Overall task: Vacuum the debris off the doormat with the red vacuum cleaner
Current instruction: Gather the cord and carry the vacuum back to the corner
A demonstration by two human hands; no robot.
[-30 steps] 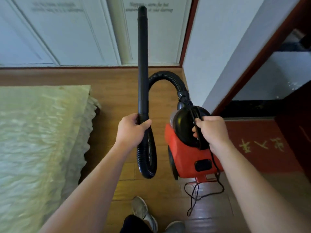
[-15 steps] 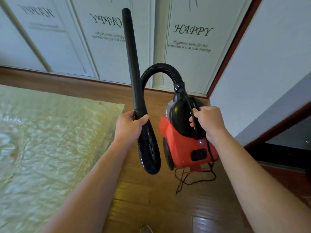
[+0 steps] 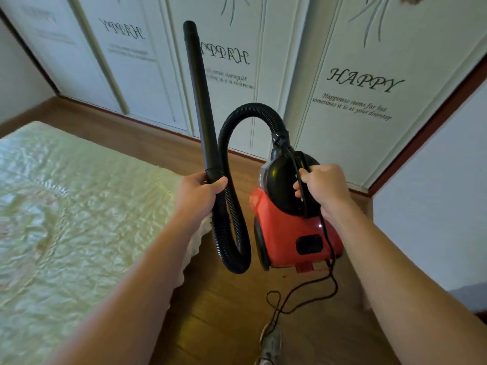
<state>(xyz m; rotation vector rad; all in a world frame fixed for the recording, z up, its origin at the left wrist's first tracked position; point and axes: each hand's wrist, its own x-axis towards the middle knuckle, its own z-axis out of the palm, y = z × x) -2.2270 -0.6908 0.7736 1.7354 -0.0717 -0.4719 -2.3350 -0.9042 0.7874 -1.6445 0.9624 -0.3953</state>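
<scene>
Red vacuum cleaner (image 3: pixel 290 233) is held up by its black top handle (image 3: pixel 303 177), over the wooden floor (image 3: pixel 224 312). Right hand (image 3: pixel 324 188) fingers (image 3: pixel 297 186) are clenched round that handle, and the black power cord (image 3: pixel 303 293) is pinched in the same grip. Left hand (image 3: pixel 199 192), just left of the vacuum, has its thumb (image 3: pixel 220 181) and fingers wrapped round the base of the rigid black tube (image 3: pixel 197 88), where the tube meets the ribbed hose (image 3: pixel 232 219).

The tube stands nearly upright, tilted a bit left, with its open end at the top. The hose leaves the vacuum's front top, arches up and left, then drops in a U loop hanging beside the red body and touching nothing else. The dust chamber under the black dome is opaque, so its contents cannot be told.

The cord runs down the vacuum's rear and trails in loose loops below it toward a shoe (image 3: pixel 271 343). Left of the vacuum is a pale green quilted bed cover (image 3: pixel 66 206). Behind it are white wardrobe doors (image 3: pixel 355 61) with "HAPPY" lettering, and to its right a plain wall (image 3: pixel 434 193).
</scene>
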